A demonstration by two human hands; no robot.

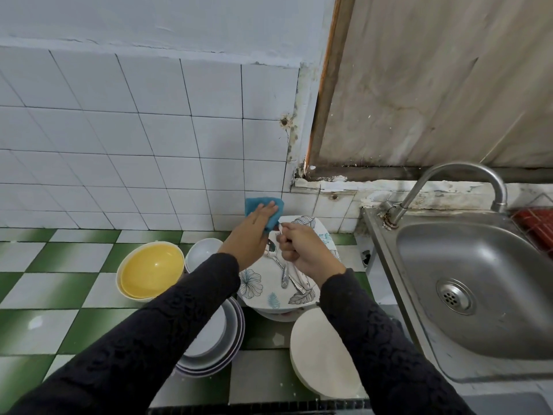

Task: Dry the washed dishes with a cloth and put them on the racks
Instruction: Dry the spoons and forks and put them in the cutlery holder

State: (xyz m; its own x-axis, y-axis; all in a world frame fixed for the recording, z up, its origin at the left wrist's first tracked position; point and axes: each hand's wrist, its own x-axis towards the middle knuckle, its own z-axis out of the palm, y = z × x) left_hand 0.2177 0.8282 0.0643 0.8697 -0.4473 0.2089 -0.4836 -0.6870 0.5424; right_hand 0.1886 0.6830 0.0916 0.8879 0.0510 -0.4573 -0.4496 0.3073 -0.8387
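Observation:
My left hand (250, 235) holds a folded blue cloth (263, 209) over the far end of a floral plate (257, 287). My right hand (305, 248) is closed around a piece of cutlery whose tip pokes out beside the cloth; which piece it is I cannot tell. Several spoons (276, 260) lie on the floral plate under both hands. A yellow bowl (151, 269) and a small white bowl (202, 250) sit to the left. Stacked grey plates (230, 333) are partly hidden by my left sleeve. A cream plate stack (320, 351) sits at the front.
The dishes rest on a green and white checked tile counter (59, 295). A steel sink (478, 283) with a curved tap (466, 172) is at the right. A red wire rack (535, 223) shows at the far right edge. White wall tiles (149, 145) rise behind.

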